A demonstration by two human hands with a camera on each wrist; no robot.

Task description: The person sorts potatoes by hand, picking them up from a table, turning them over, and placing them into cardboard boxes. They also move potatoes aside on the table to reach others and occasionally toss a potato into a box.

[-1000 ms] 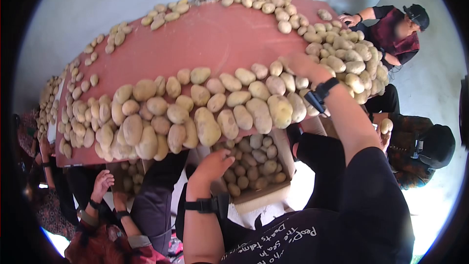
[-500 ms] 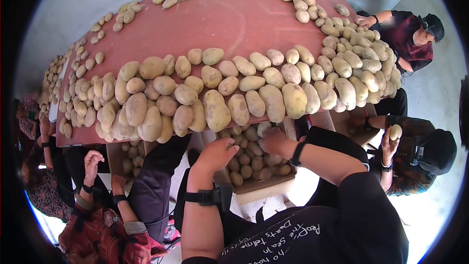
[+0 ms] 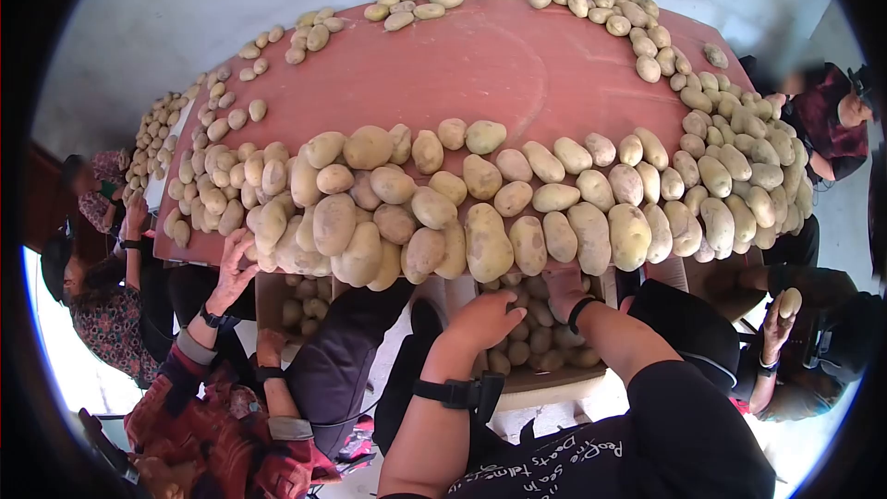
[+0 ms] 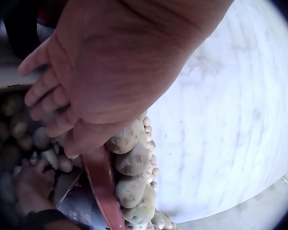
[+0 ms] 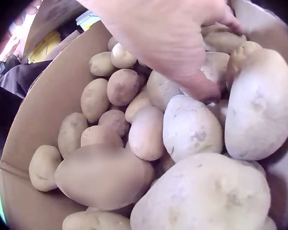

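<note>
My left hand is above the left part of a cardboard box of potatoes, below the table edge. In the left wrist view that hand is empty, its fingers loosely extended. My right hand reaches down inside the box. The right wrist view shows this hand with thumb and fingers spread over potatoes, the thumb against a pale potato; some fingertips are hidden. Large potatoes and smaller ones lie around it.
A red table bears rows of potatoes along its near edge and a heap at the right. People sit at the left, one hand touching potatoes. Another person at the right holds a potato.
My right hand came down from the table's potatoes into the box and stays there. The head view has shifted. The left neighbour's raised hand has moved up to the table potatoes.
</note>
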